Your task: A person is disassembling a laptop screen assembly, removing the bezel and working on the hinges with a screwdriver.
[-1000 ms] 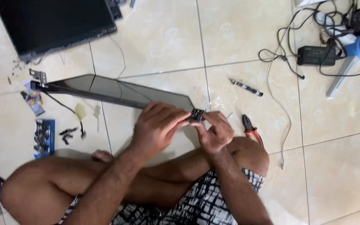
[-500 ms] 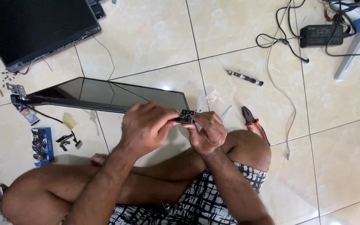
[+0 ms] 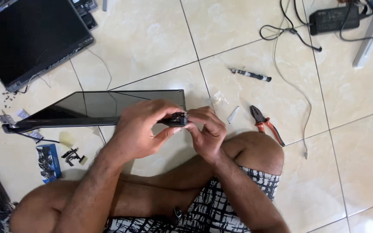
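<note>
Both hands had closed tighter on the corner hinge [image 3: 178, 119] of a laptop screen panel [image 3: 100, 108] propped over the tiled floor [image 3: 152, 39]: left hand [image 3: 145, 127] gripping, right hand [image 3: 206, 129] pinching; pliers [image 3: 265, 125] nearby.

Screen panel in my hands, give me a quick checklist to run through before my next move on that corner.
1. Left hand grips the panel edge: ok.
2. Right hand on the corner hinge: ok.
3. Panel's far end resting on the floor: cannot tell.
4. Pliers near the right knee: ok.
5. Screwdriver in easy reach: not ok, it lies farther off.
6. Hinge screws out: cannot tell, fingers hide them.
</note>
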